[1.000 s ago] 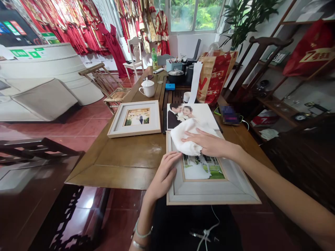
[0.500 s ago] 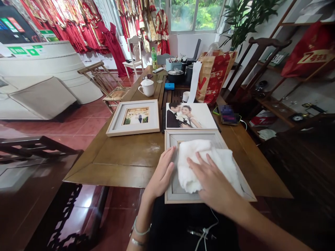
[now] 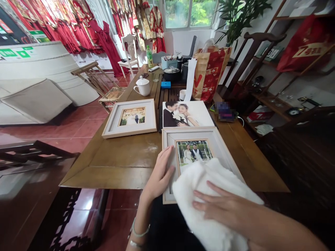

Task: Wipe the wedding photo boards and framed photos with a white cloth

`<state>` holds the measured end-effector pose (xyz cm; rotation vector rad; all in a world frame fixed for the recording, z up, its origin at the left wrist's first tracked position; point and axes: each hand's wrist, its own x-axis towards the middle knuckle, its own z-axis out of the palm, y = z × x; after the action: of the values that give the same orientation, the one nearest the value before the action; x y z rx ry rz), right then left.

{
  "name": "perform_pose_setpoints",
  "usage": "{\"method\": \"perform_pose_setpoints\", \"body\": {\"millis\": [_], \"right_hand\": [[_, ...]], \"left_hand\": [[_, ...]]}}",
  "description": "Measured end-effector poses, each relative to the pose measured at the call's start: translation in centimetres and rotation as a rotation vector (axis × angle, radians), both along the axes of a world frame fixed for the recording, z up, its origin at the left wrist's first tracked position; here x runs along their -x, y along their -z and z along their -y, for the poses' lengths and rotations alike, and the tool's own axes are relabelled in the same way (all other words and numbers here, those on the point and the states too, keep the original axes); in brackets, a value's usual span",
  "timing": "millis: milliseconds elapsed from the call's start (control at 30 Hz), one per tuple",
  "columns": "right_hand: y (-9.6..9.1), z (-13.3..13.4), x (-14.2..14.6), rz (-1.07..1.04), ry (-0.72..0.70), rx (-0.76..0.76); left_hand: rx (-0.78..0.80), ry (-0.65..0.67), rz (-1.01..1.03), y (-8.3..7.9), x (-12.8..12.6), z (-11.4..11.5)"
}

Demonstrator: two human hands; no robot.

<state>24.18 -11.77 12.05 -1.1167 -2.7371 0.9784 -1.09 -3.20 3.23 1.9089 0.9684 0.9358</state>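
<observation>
A white picture frame [image 3: 170, 137] with a wedding photo lies at the near edge of the wooden table [image 3: 125, 164], overhanging it towards me. My left hand [image 3: 159, 174] rests flat on the frame's left border, fingers stretched out. My right hand [image 3: 222, 205] lies spread on a white cloth [image 3: 206, 181] and presses it against the frame's near right corner. The cloth hides the lower part of the frame.
A second white frame [image 3: 131, 118] lies to the left, a large unframed photo [image 3: 199, 113] just beyond. Farther back stand a white lidded cup [image 3: 143, 86], a blue box [image 3: 165, 84], a red-and-brown bag [image 3: 209, 75] and a phone [image 3: 225, 111]. Dark chair [image 3: 34, 153] at left.
My right hand has drawn the cloth from the frame's far end down over the photo to its near right corner. The left hand stayed on the left border.
</observation>
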Motion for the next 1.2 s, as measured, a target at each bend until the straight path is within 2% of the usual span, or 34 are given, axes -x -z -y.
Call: {"method": "perform_pose_setpoints", "body": {"millis": [133,233,300,400,533,600,700,767,833,933,1033,1100,1200], "right_hand": [[1.4,-0.6,-5.5,0.154,0.201,-0.070],[2.8,-3.2,-7.0,0.234,0.375,-0.207],[3.6,-5.6,-6.8,0.235,0.441,-0.324],[4.2,-9.0,-5.6,0.211,0.465,-0.441],[4.1,-11.2,-2.8,0.268,0.505,-0.394],[3.7,-10.8,-0.9,0.274,0.450,-0.324],[3.0,-8.6,1.7,0.192,0.216,-0.233],[2.3,-6.5,2.3,0.105,0.068,-0.181],[1.4,-4.4,1.6,0.042,0.007,-0.103],[0.3,-2.2,-1.7,0.056,0.067,0.028],[0.6,-1.6,-5.8,0.126,0.220,0.039],[1.6,-2.4,-7.6,0.159,0.310,-0.005],[3.1,-5.2,-8.2,0.142,0.380,-0.131]], "left_hand": [[-0.016,0.043,0.002,0.1,0.2,-0.1],[-0.007,0.051,0.011,0.1,0.3,-0.1],[-0.005,0.051,0.016,0.1,0.3,-0.1],[-0.003,0.054,0.020,0.0,0.3,-0.1],[0.000,0.048,0.003,0.0,0.3,0.0],[-0.001,0.034,-0.004,0.1,0.3,0.0],[-0.003,0.015,0.000,0.1,0.2,0.1],[-0.010,0.011,0.007,0.2,0.2,0.1],[-0.022,0.017,0.010,0.2,0.2,0.1],[-0.025,0.024,0.008,0.1,0.1,0.0],[-0.016,0.027,0.007,0.1,0.1,0.1],[-0.008,0.026,0.002,0.0,0.1,0.1],[0.003,0.024,-0.005,-0.1,0.1,0.1]]}}
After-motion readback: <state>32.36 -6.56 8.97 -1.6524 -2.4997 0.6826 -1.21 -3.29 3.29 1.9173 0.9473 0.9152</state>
